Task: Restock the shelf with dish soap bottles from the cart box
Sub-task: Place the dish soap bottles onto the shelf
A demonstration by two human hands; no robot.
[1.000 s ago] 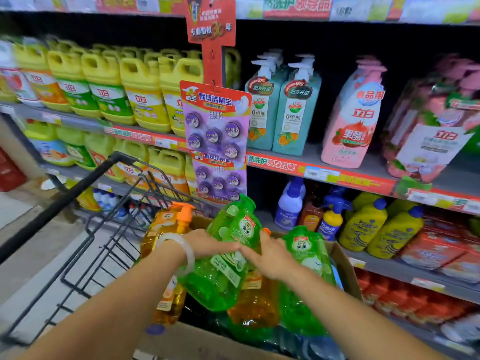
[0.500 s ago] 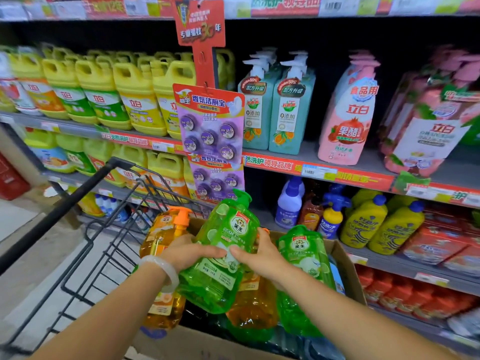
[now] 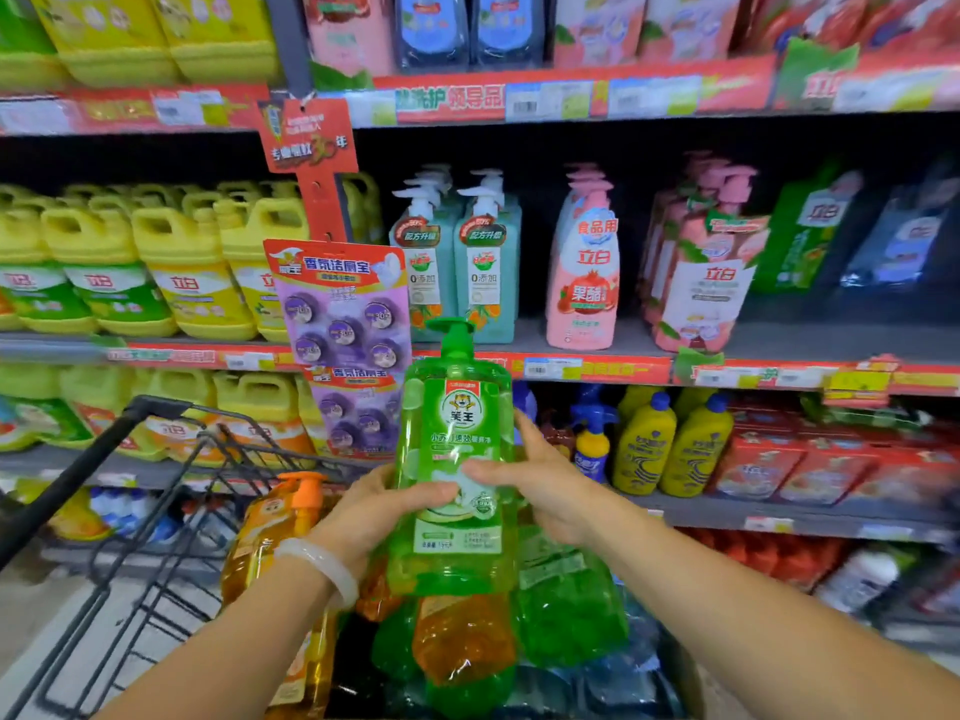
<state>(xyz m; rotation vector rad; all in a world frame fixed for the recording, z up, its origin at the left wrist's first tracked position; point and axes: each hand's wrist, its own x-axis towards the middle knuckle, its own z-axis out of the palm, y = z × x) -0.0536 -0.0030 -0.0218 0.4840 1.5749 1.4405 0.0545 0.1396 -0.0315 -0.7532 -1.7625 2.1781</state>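
A green dish soap bottle (image 3: pixel 457 459) with a green pump stands upright in front of me, lifted above the cart box. My left hand (image 3: pixel 374 511) grips its left side and my right hand (image 3: pixel 540 485) grips its right side, thumbs across the label. Below them more bottles lie in the box: an orange one (image 3: pixel 462 636), another green one (image 3: pixel 571 605) and an upright orange pump bottle (image 3: pixel 280 543) at the left. The box itself is mostly hidden by bottles and arms.
The black wire cart (image 3: pixel 156 511) stretches to the lower left. On the middle shelf (image 3: pixel 582 366) stand yellow jugs (image 3: pixel 187 267), teal pump bottles (image 3: pixel 457 262) and pink bottles (image 3: pixel 587 283). A purple hanging strip (image 3: pixel 343 324) dangles just left of the bottle. Yellow bottles (image 3: pixel 670 444) fill the lower shelf.
Both hands raised the green bottle out of the box and turned it upright. The view tilted upward, showing more of the upper shelves.
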